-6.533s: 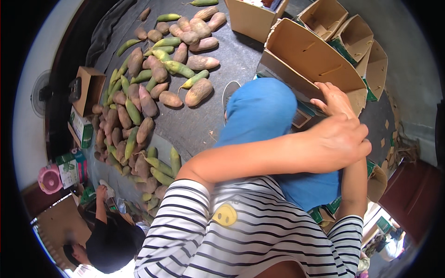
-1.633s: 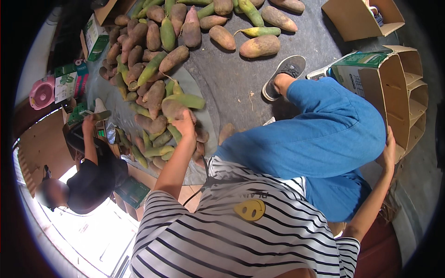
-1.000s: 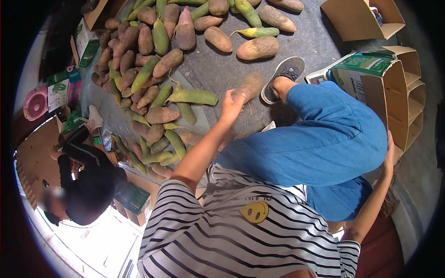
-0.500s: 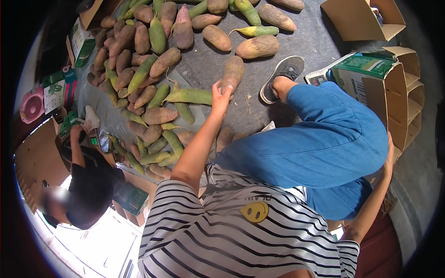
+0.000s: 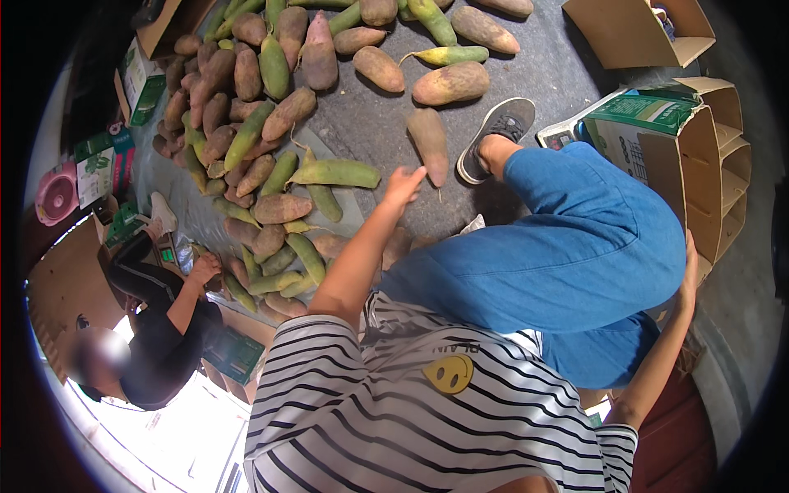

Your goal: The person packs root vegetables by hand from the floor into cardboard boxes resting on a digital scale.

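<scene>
Left hand [image 5: 403, 187], head view: fingers loosely parted, nothing gripped, fingertips at the tapered end of a brown-pink root [image 5: 428, 144]; contact cannot be told. Root: one, lying on dark floor sheeting [image 5: 362, 123], just left of the grey shoe [image 5: 511, 123]. Right hand [image 5: 690, 263]: well right of the shoe, near the lower edge of a green-and-white carton [image 5: 645, 115], partly hidden by blue trousers [image 5: 567, 238]; finger state cannot be told. Long green root [image 5: 337, 172]: one, left of the shoe, past the left hand. Large mottled root [image 5: 450, 84]: one, above and left of the shoe. Mixed heap of roots [image 5: 246, 78]: brown and green, well left of the shoe. Co-worker [image 5: 164, 345]: one, dark clothing, far left of the shoe.
</scene>
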### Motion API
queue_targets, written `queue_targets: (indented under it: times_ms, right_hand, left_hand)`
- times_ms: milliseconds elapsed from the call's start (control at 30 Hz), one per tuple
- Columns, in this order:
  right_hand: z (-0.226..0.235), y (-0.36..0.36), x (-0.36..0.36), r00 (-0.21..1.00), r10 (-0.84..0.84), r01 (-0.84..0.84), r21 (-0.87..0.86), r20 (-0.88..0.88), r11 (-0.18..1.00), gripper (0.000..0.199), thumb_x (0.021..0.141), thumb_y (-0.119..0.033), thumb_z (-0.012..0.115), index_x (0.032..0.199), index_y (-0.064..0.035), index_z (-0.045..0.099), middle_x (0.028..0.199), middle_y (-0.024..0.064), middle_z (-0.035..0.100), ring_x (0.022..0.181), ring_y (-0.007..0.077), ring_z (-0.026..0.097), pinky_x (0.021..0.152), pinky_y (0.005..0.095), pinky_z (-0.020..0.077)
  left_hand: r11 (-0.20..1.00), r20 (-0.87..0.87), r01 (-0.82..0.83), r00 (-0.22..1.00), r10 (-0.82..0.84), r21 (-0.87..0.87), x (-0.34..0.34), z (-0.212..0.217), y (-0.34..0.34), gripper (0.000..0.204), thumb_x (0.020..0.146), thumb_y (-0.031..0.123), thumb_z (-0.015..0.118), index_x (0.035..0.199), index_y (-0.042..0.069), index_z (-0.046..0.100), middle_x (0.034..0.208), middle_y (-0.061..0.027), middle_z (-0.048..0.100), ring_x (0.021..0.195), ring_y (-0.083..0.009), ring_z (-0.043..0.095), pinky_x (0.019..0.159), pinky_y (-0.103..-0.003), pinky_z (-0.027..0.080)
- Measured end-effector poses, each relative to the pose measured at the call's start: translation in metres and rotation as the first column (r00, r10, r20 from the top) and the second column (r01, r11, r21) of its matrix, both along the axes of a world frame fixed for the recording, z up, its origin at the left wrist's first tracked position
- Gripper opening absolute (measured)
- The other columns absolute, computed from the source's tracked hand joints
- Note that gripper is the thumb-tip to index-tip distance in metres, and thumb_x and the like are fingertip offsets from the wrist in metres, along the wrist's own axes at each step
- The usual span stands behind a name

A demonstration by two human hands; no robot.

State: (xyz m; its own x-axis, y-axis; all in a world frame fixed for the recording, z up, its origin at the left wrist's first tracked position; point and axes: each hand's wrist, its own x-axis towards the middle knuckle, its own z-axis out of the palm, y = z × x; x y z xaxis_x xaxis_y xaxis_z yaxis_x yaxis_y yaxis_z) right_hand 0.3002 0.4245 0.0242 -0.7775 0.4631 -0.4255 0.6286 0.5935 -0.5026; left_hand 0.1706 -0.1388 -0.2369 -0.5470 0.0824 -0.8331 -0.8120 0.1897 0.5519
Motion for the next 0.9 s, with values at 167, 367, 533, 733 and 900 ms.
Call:
queue_targets:
  times_ms: [167,367,533,733,900]
  right_hand:
    - [0.002,0.004,0.0,0.998,-0.063,0.062,-0.034,-0.016,0.998,0.039,0.092,-0.009,0.051,0.129,0.0025,0.042,0.122,0.0126,0.054,0.111,0.0183,0.05,0.095,0.0296,0.0387]
    - [-0.003,0.009,0.004,1.0,0.006,-0.006,0.027,0.016,1.0,0.042,0.092,-0.01,0.052,0.13,0.0035,0.041,0.125,0.0141,0.052,0.113,0.0192,0.049,0.096,0.031,0.0378]
    - [-0.007,0.013,0.006,1.0,0.004,-0.004,-0.002,-0.011,1.0,0.043,0.091,-0.009,0.053,0.13,0.0033,0.04,0.125,0.0143,0.052,0.114,0.0195,0.049,0.097,0.0309,0.0366]
    - [0.002,0.005,-0.002,0.999,-0.041,0.04,-0.04,-0.002,0.998,0.042,0.091,-0.007,0.052,0.13,0.0027,0.041,0.122,0.0124,0.054,0.112,0.0185,0.05,0.096,0.0293,0.0378]
    - [0.012,-0.01,-0.008,0.993,-0.116,0.115,-0.223,0.012,0.968,0.038,0.091,-0.006,0.051,0.127,0.0012,0.044,0.12,0.0093,0.054,0.111,0.0156,0.048,0.095,0.0285,0.0376]
  left_hand:
    - [0.78,0.137,-0.571,0.777,0.614,-0.257,0.009,0.007,-0.07,0.07,0.072,0.048,0.073,0.118,0.0,0.049,0.103,-0.0105,0.059,0.071,-0.0192,0.056,0.055,-0.03,0.047]
    - [0.608,-0.076,-0.748,0.645,0.761,-0.266,-0.033,0.001,-0.086,0.066,0.073,0.034,0.076,0.118,-0.003,0.045,0.11,-0.0143,0.055,0.081,-0.023,0.058,0.061,-0.032,0.049]
    - [0.794,-0.394,-0.565,0.798,0.457,-0.223,-0.025,0.019,-0.051,0.064,0.076,0.031,0.072,0.121,-0.005,0.043,0.114,-0.02,0.054,0.097,-0.0266,0.058,0.081,-0.034,0.047]
    - [0.592,-0.332,-0.395,0.918,0.219,-0.702,0.01,0.011,-0.126,0.062,0.074,0.034,0.07,0.113,-0.01,0.049,0.109,-0.0258,0.057,0.102,-0.0326,0.056,0.087,-0.037,0.044]
    - [0.581,-0.108,-0.55,0.775,0.622,-0.601,0.047,-0.024,-0.182,0.059,0.07,0.021,0.075,0.11,-0.014,0.048,0.107,-0.0222,0.058,0.088,-0.0308,0.061,0.079,-0.038,0.048]
